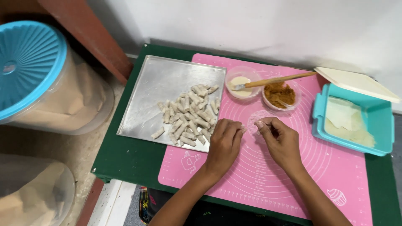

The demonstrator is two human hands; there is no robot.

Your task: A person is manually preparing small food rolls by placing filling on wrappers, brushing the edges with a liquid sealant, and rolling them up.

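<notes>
Near the tabletop's left edge, a square metal tray (146,96) is holding many finished small pale rolls (190,115). At the middle, the left hand (224,142) and right hand (281,140) are pinching a thin translucent wrapper (256,121) on the pink silicone mat (293,175); wrappers are remaining in the teal plastic box (379,129) at right.

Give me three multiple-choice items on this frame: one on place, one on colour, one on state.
1. Where do the small rolls lie?
A. on the metal tray
B. in the teal box
C. on the floor

2. What colour is the mat under the hands?
A. green
B. pink
C. white

3. How is the teal box?
A. lid shut
B. upside down
C. open, its lid leaning at the back rim

Answers: 1 A, the rolls are piled on the tray's right half. 2 B, the left hand and right hand work over pink. 3 C, pale sheets show inside.
</notes>
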